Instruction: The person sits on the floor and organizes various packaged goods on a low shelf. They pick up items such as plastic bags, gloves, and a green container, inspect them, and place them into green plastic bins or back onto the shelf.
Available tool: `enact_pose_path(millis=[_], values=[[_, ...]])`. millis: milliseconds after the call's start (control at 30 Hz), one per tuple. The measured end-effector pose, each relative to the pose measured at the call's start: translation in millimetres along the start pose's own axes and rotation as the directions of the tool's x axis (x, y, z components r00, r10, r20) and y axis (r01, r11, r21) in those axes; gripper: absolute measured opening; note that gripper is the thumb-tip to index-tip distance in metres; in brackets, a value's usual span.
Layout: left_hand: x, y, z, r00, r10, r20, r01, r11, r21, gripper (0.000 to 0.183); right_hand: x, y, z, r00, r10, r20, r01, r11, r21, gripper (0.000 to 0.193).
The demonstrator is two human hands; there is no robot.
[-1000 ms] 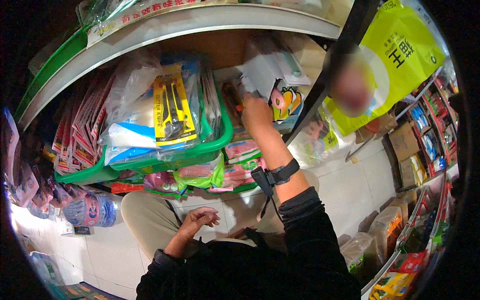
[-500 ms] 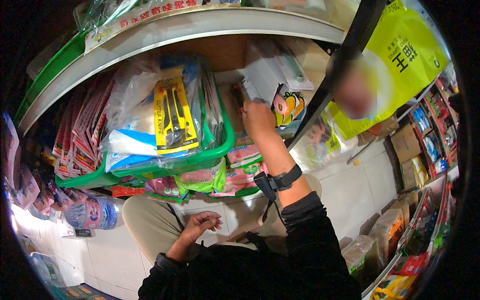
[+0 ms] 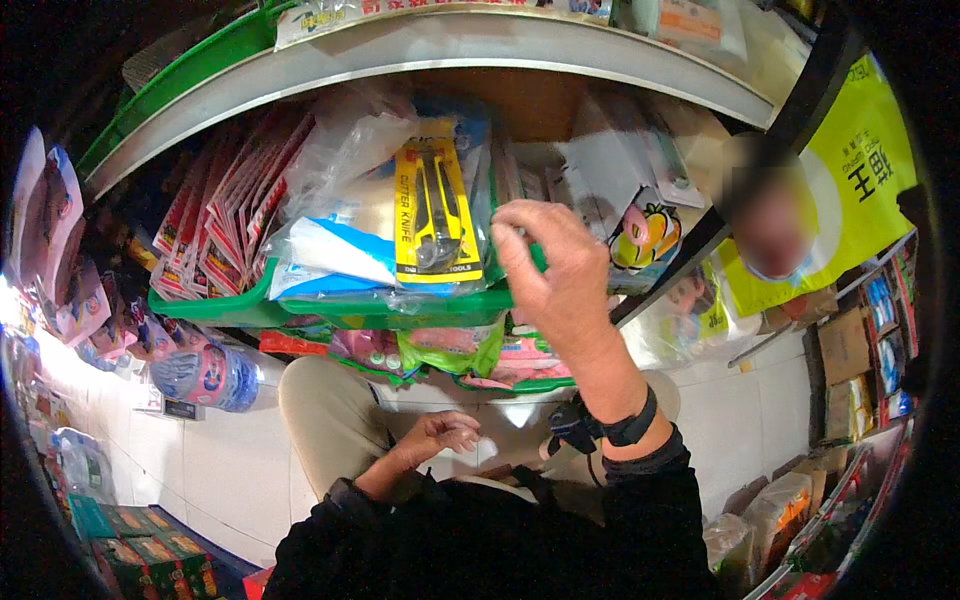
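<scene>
My right hand [image 3: 560, 265] is over the right end of a green plastic basket [image 3: 400, 316], fingers bent and thumb close to the forefinger. Its fingertips meet the basket's edge, and whatever may be between them is hidden. Left of it, a carded cutter knife [image 3: 437, 205] with a yellow and black backing lies on clear plastic bags [image 3: 345, 225]. Red-edged packets [image 3: 225, 215] stand in a row at the basket's left. My left hand [image 3: 435, 440] hangs low by my left thigh, loosely curled, its fingers somewhat apart, holding nothing I can see.
A metal shelf edge [image 3: 430, 62] arches over the basket. Right of my hand are white packs [image 3: 620, 165], a dark post [image 3: 700, 235] and a lime-green bag [image 3: 865, 190]. Pink and green packages [image 3: 455, 350] lie below. A blue wrapped bundle [image 3: 205, 375] sits at left.
My right hand has drawn back from the gap beside the white packs to the basket's right edge. The view has shifted, moving the shelf goods rightward in the picture. My left hand stays low.
</scene>
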State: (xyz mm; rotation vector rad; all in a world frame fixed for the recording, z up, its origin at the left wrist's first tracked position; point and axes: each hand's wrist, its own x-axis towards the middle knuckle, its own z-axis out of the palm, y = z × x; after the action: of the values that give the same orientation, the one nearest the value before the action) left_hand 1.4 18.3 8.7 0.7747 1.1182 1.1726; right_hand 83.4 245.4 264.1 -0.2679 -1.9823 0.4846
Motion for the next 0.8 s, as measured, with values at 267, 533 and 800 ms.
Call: enact_pose_path(millis=[267,533,800], values=[[-4.3,6.7,2.2,0.993,-0.094,-0.077,0.093,0.996,-0.012,0.03,-4.2,-30.8,41.3,0.937,-0.136,0.323,0.204,0.961,-0.188,0.048],[-4.5,6.3,-1.3,0.995,-0.087,-0.053,0.087,0.996,0.003,0.03,-3.7,-24.3,40.1,0.982,-0.094,0.162,0.104,0.993,-0.059,0.035],[-3.4,10.4,0.2,0.996,-0.074,-0.045,0.074,0.997,0.017,0.029,-1.3,10.4,9.5,0.909,0.364,-0.203,-0.21,0.821,0.53,0.026]])
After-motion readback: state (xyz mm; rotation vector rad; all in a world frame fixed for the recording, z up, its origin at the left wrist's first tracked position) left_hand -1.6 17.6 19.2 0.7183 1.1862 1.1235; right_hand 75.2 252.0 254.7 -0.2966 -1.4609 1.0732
